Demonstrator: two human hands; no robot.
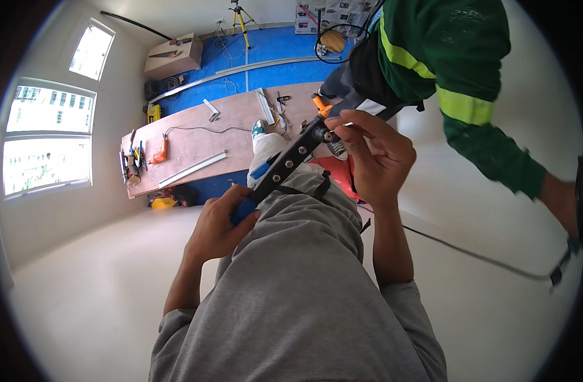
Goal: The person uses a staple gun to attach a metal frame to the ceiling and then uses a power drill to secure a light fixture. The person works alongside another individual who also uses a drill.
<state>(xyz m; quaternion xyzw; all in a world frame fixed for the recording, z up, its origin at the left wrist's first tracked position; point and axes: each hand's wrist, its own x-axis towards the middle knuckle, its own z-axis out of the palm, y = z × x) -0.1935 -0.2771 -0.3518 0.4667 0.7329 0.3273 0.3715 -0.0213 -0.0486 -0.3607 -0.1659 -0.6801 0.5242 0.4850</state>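
Observation:
A black hand riveter (290,159) with blue handle grips slants up from lower left to upper right in front of my grey shirt. My left hand (218,223) is closed around its blue handles. My right hand (371,156) pinches the tool's metal nose at the upper end; whatever small part sits there is hidden by my fingers. Below the tool I see my own trouser leg and a teal shoe (258,129).
A person in a green jacket with yellow stripes (444,70) stands close at the upper right, one arm stretched right holding a black cable (476,256). A plywood board (189,143) on blue floor covering carries an orange drill (159,153), hand tools and metal strips. Windows at left.

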